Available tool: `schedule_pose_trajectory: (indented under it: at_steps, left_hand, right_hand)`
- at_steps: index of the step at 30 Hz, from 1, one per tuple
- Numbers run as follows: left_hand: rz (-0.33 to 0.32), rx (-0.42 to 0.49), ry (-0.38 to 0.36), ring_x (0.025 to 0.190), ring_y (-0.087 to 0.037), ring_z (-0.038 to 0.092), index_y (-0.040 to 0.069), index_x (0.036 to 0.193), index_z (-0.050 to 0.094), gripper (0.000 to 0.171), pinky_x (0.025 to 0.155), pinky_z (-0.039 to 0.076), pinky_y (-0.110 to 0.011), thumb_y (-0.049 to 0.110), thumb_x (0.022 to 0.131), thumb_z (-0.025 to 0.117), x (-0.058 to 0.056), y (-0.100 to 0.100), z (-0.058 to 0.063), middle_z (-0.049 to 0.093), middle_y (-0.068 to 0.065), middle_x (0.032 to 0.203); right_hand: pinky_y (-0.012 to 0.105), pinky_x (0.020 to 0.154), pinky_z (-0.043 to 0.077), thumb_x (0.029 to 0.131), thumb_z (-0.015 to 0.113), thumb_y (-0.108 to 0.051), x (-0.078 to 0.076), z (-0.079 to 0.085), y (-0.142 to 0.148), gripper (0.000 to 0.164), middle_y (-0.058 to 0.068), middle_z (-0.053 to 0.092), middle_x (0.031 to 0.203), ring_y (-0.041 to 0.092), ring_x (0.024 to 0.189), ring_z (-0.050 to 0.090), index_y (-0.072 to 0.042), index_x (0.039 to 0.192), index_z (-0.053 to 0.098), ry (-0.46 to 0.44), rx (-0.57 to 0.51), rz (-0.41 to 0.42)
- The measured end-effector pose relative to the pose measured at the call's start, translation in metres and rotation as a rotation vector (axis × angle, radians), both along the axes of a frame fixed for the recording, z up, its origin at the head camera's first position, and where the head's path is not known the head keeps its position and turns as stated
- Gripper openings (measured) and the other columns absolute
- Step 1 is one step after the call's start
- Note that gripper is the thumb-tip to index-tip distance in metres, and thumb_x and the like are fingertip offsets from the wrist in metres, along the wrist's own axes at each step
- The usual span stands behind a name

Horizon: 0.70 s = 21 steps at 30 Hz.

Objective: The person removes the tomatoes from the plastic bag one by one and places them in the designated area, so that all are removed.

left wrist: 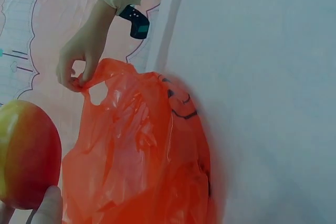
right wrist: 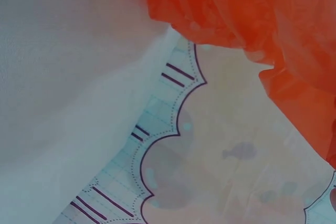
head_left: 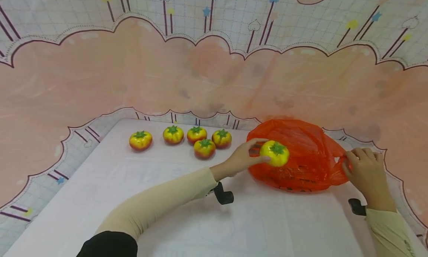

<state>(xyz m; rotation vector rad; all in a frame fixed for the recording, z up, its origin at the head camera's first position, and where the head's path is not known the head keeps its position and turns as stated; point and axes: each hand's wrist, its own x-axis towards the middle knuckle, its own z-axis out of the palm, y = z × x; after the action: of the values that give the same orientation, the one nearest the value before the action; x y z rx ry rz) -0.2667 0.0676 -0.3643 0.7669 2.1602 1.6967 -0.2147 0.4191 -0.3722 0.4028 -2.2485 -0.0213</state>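
My left hand (head_left: 240, 159) holds a yellow and red persimmon (head_left: 275, 153) with a green leafy top between thumb and fingers, in front of the orange plastic bag (head_left: 301, 138). In the left wrist view the persimmon (left wrist: 31, 153) shows its red side, with fingertips (left wrist: 50, 205) under it. At the bag's right end my right hand (head_left: 367, 171) pinches a handle; the left wrist view shows this right hand (left wrist: 84, 48) too. The bag (right wrist: 231, 9) fills the top of the right wrist view. What lies inside the bag is hidden.
Several more persimmons (head_left: 204, 149) rest toward the back of the white table (head_left: 160, 182), left of the bag. Behind the table hangs a pink patterned cloth (head_left: 167, 78). A black device sits at each wrist, such as the left one (head_left: 223, 194).
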Motion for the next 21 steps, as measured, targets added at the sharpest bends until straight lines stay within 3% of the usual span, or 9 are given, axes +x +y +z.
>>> schedule_pose_trajectory:
  at_steps: [7, 21]
  left_hand:
    - [0.013, 0.032, -0.040, 0.126, -0.024, 0.049, 0.022, 0.138, 0.043, 0.054, 0.098, 0.049, -0.035, 0.022, 0.089, 0.065, 0.001, -0.032, 0.002, 0.047, -0.004, 0.139]
    - [0.149, 0.032, -0.098, 0.129, -0.025, 0.047, 0.022, 0.140, 0.041, 0.057, 0.104, 0.044, -0.039, 0.021, 0.088, 0.065, -0.006, -0.094, -0.003, 0.044, -0.007, 0.141]
  right_hand:
    - [0.060, 0.073, 0.040, 0.064, 0.071, 0.002, 0.001, 0.001, -0.002, 0.023, 0.026, 0.059, 0.080, 0.044, 0.085, 0.050, 0.007, 0.085, 0.062, -0.012, 0.000, 0.001]
    - [0.059, 0.071, 0.040, 0.068, 0.066, -0.001, 0.000, 0.002, -0.002, 0.018, 0.025, 0.059, 0.078, 0.043, 0.083, 0.050, 0.007, 0.083, 0.061, 0.007, -0.004, 0.012]
